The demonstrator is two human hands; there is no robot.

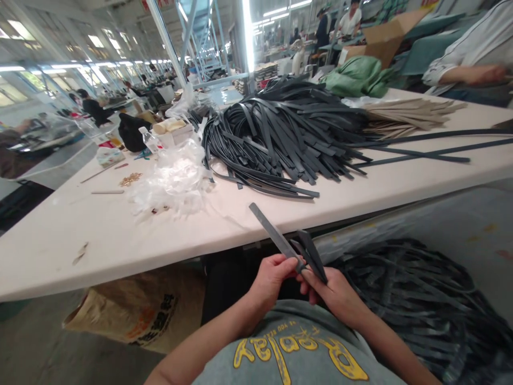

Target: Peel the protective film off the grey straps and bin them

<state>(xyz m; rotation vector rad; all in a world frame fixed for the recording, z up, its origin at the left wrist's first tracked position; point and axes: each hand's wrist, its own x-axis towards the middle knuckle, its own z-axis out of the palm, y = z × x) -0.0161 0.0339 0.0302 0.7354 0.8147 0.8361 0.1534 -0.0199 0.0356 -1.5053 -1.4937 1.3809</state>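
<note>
In front of my torso, just off the table's near edge, both hands are close together on dark strap. My left hand (276,270) pinches a flat grey strap (272,230), one end of which sticks out toward the table. Fingers of my right hand (331,289) are closed at the strap's lower part and around a darker folded strap piece (311,254), which stands up between thumb and fingers. How the two pieces join is hidden by my fingers. A large heap of dark straps (280,128) lies on the table beyond my hands.
On the white table (208,235) lie crumpled clear plastic (172,176), small gold-coloured parts (131,179) and a stack of brown strips (409,115). More dark straps (417,305) fill a space low on the right. A brown sack (140,310) is under the table. A co-worker's arm (476,75) is at far right.
</note>
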